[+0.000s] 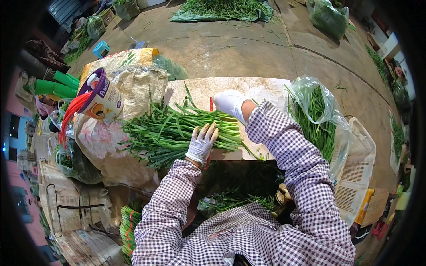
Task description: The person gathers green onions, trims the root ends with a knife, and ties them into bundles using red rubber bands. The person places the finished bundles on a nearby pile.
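Observation:
A loose bunch of garlic chives (163, 133) lies across a pale board (186, 88), leafy tips to the left and pale stem ends to the right. My left hand (203, 139), in a thin white glove, rests palm down on the stems with its fingers extended and slightly apart. Beyond the bunch, my white-gloved right hand (229, 102) is beside the upright end of a red tie strip (211, 103). Its fingertips are turned from view, so a grip on the strip cannot be told. More red shows at the board's near edge, below my left wrist.
A plastic bag of chives (314, 116) lies on the right, by a white plastic crate (354, 166). On the left, a tub (103, 96) holds red tie strips (75, 113) near woven sacks (136, 86). Tied chives (127, 229) stand by my left elbow. Greens cover a sheet (219, 10) ahead.

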### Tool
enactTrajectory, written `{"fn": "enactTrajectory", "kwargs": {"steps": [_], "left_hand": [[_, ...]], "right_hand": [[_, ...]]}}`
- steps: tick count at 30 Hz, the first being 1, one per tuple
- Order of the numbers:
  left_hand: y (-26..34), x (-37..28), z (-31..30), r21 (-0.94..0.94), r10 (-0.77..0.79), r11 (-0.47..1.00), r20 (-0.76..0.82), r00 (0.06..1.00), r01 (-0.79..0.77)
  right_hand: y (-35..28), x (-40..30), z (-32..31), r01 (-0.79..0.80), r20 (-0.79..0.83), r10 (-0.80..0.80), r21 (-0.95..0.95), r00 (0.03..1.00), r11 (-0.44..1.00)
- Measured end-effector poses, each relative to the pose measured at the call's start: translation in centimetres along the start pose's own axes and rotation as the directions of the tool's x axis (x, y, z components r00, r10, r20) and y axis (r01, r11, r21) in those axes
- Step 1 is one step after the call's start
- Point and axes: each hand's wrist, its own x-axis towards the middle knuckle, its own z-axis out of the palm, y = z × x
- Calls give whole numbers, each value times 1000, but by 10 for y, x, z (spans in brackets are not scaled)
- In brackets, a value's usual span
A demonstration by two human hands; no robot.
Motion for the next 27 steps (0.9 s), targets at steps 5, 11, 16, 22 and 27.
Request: {"fn": "enactTrajectory", "kwargs": {"steps": [5,11,16,22,27], "left_hand": [[1,-6,6,42,4,999,80,997,-8],[-2,-4,11,-83,5,997,84,996,2],[5,3,6,-58,5,998,87,996,0],[-3,-2,-1,-116,-37,992,106,994,49],[3,7,7,-175,8,984,119,993,13]], "right_hand": [[-15,-9,-58,-13,-141,-7,-140,990,990],[-26,-20,-143,194,-342,-242,-168,908,966],[-44,-41,-205,460,-785,-151,185,601,868],[-59,-20,-150,516,-636,22,646,772,563],[-12,20,48,267,-270,-131,565,954,780]]}}
